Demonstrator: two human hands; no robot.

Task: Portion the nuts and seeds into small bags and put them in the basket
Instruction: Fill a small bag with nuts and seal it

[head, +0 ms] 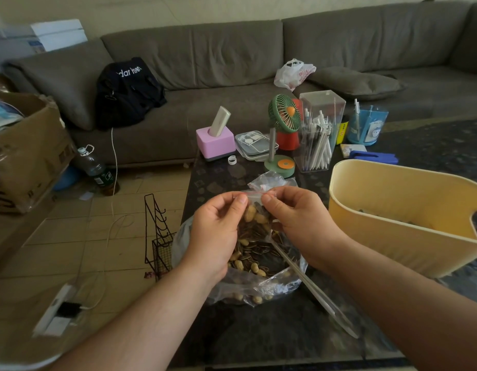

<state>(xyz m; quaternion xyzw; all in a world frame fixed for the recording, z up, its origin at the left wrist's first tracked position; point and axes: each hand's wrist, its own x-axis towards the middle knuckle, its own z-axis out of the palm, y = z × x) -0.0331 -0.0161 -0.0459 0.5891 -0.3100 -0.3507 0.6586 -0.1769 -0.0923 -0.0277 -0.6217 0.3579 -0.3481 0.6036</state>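
The basket (392, 210) is showing pale yellow. The seeds (254, 232) are showing dark with pale stripes, among tan peanuts (250, 212) in a clear bag (256, 218) with a red strip. The surface (258, 330) is looking black and speckled. The fan (283, 112) is showing green with an orange centre; the box (214, 143) is glowing pink; the sofa (232, 54) is looking grey-brown.

Surface: dark speckled table (258, 330), glossy.
6 o'clock, near edge: large clear bag of peanuts and sunflower seeds (254, 259), long pale tongs (316, 293) resting across it.
3 o'clock: yellow basket (387, 223).
12 o'clock: green desk fan (281, 135), clear pen holder (319, 135), white tray (254, 144).
11 o'clock: pink box (215, 141), small white ring (232, 159) beside.
1 o'clock: blue cup (367, 125), blue stapler (374, 157).
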